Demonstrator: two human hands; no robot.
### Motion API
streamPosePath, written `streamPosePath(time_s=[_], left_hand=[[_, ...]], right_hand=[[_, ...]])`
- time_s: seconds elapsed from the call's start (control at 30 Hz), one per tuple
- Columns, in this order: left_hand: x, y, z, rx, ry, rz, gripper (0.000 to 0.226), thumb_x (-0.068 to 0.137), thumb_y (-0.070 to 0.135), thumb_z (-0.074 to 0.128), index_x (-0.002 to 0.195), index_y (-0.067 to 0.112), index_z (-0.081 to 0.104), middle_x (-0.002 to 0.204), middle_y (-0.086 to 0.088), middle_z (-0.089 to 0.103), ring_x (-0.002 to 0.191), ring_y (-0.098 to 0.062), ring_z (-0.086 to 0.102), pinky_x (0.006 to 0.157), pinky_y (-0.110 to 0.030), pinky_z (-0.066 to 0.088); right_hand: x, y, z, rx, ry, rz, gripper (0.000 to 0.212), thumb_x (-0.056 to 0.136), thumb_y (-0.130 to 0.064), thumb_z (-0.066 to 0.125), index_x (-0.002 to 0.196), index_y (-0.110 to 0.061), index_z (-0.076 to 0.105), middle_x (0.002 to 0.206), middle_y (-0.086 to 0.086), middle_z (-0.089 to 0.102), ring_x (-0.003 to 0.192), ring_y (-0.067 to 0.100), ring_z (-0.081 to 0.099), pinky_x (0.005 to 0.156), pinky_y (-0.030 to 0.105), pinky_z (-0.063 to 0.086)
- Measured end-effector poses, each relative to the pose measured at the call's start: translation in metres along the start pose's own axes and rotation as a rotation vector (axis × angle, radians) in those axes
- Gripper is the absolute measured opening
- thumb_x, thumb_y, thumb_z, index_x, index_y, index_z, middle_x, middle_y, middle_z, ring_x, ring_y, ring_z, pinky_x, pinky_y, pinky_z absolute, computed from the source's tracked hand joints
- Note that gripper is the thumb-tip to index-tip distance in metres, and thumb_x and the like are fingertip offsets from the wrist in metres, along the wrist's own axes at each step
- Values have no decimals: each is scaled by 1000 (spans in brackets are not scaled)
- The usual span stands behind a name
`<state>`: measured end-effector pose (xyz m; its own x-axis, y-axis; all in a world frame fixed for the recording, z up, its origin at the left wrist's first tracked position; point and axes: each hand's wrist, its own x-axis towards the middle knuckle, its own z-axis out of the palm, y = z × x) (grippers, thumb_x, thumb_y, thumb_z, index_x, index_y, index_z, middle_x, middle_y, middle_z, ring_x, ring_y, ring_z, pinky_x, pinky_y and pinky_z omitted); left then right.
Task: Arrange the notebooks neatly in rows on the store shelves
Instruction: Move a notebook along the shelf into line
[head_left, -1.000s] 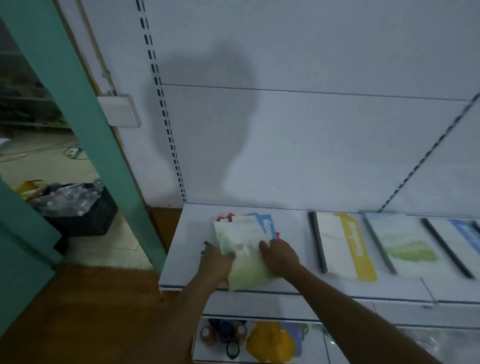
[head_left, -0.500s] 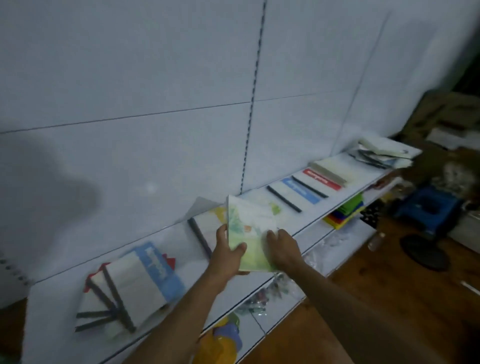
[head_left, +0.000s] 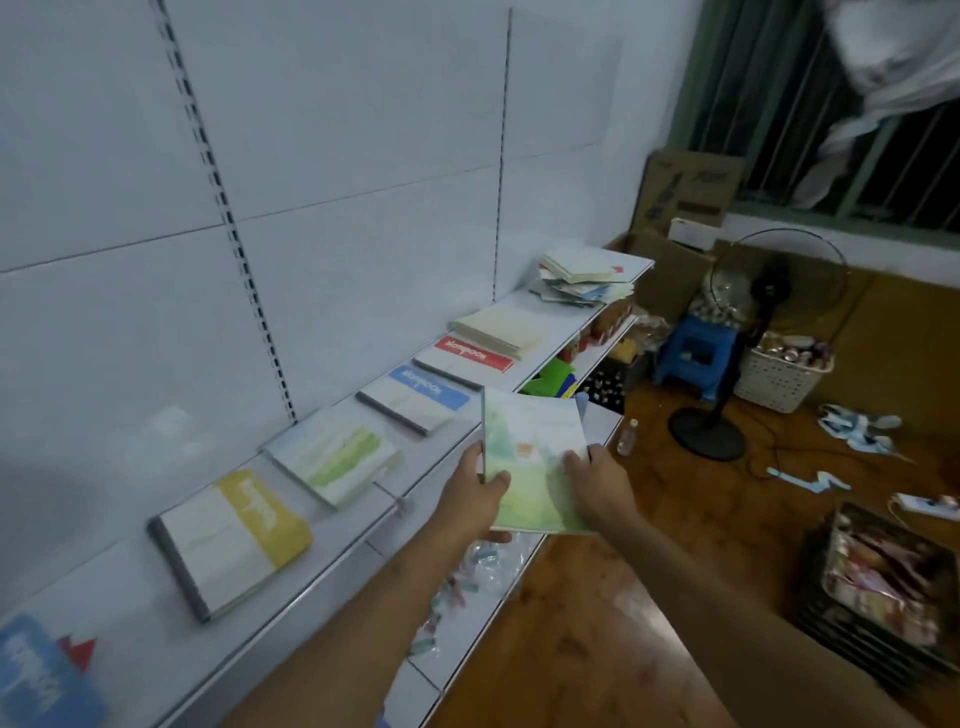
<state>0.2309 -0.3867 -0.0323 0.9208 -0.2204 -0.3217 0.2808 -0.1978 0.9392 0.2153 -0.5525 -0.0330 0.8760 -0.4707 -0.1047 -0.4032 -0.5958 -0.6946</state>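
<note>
I hold a green watercolour notebook (head_left: 532, 462) in the air in front of the white shelf (head_left: 363, 525). My left hand (head_left: 475, 501) grips its left edge and my right hand (head_left: 597, 486) grips its right edge. On the shelf lie stacks in a row: a yellow-banded notebook stack (head_left: 228, 538), a green-cover stack (head_left: 335, 460), a blue-banded stack (head_left: 415, 397), a red-banded stack (head_left: 465, 358) and a cream stack (head_left: 498, 330). A messy pile of notebooks (head_left: 584, 278) sits at the far end. Another blue-banded notebook (head_left: 36, 675) shows at the bottom left.
Lower shelves (head_left: 524, 566) hold small goods. On the wooden floor stand a black fan (head_left: 727, 364), a blue stool (head_left: 693, 353), a white basket (head_left: 784, 374) and a dark crate of packets (head_left: 883, 582). Cardboard boxes (head_left: 685, 192) lean under the barred window.
My view has swung right along the shelf. Both hands lifted the green notebook off the left pile and carried it rightward, clear of the shelf.
</note>
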Motion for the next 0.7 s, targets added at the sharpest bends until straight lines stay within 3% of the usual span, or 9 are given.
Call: streamPosePath(time_s=[0.13,0.23,0.43,0.53,0.7], left_hand=[[32,9,25,21,48,4,52,93,17,51,139,36,33,122,-9,59,93,-31,67,57,-42,60],[48,8,26,82,129,25,51,92,18,49,137,34,35,123,-5,60,98,-27,65,74,-48,59],[78,5,-19,97,316,3,51,91,18,47,139,33,36,118,-5,62,97,-25,64,78,-43,59],[94,-1,-53,115,422,18,49,92,17,48,139,29,40,107,-5,66,90,-23,64,74,-34,53],[115,-10,-108,71,668,5,43,93,17,47,135,23,43,95,-5,64,74,-21,60,60,-28,45]], right_hand=[[47,14,-8,3,-13,-47,23,97,-25,39,109,-8,49,110,15,54,90,28,55,71,32,41],[68,7,1,47,-70,-79,24,96,-25,38,110,-8,49,101,12,55,83,27,50,70,33,36],[109,-35,50,94,-217,-171,23,93,-25,44,104,-8,53,94,11,58,85,30,55,73,34,40],[121,-70,78,64,-283,-248,19,90,-25,43,93,-7,49,89,14,54,78,30,49,66,34,34],[137,-130,130,6,-409,-341,40,83,-35,36,108,-8,51,97,13,58,86,31,54,72,32,38]])
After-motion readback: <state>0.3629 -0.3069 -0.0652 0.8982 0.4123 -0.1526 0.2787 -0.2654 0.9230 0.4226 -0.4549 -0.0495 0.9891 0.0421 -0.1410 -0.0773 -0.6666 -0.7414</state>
